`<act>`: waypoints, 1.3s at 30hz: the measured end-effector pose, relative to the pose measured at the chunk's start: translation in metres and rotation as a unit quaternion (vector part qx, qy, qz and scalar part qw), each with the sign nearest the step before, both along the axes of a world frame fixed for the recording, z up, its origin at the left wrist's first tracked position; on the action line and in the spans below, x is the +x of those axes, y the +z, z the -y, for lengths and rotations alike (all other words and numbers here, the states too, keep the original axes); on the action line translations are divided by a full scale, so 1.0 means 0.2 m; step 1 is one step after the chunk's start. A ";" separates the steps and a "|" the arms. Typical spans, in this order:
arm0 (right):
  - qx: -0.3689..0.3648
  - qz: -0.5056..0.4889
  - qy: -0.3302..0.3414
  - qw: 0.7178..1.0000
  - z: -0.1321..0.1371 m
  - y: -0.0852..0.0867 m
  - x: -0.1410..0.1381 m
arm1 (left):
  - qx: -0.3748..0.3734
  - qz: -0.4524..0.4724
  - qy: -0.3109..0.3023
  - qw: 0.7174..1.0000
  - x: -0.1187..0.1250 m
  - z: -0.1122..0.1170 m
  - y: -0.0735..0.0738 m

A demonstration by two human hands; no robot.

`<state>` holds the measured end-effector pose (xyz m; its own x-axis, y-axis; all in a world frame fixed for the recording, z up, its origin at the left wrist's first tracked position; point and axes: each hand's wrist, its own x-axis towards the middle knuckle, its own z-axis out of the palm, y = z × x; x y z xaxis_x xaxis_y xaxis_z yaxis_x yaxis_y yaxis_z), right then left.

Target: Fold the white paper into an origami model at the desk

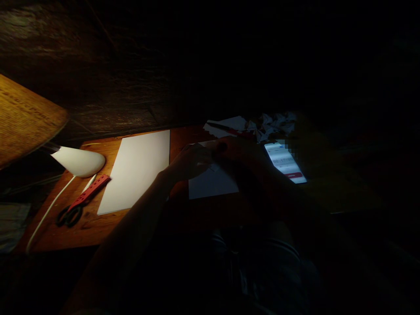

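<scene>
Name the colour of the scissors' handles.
The scissors' handles are black, as the head view shows.

Dim room, dark rough wall (pixel 82 57), wooden desk (pixel 82 236), white desk lamp (pixel 78 161) glowing

A white paper sheet (pixel 212 184), flat on the wooden desk (pixel 98 232), its upper part folded and creased.

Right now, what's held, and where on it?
The left hand seems to grip the top edge of a white paper. The right hand is at that edge too, but it's too dark to tell if it's holding.
</scene>
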<state>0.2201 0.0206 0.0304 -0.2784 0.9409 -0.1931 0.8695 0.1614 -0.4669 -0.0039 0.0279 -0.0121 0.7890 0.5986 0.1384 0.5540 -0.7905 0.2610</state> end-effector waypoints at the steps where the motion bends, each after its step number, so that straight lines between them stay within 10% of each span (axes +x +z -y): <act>1: 0.001 0.000 -0.002 1.000 0.00 -0.01 0.00 | -0.002 0.004 -0.001 1.000 0.00 0.00 0.00; 39: 0.026 -0.023 0.040 0.999 -0.02 -0.06 0.01 | -0.027 0.023 -0.009 0.999 -0.05 -0.01 -0.03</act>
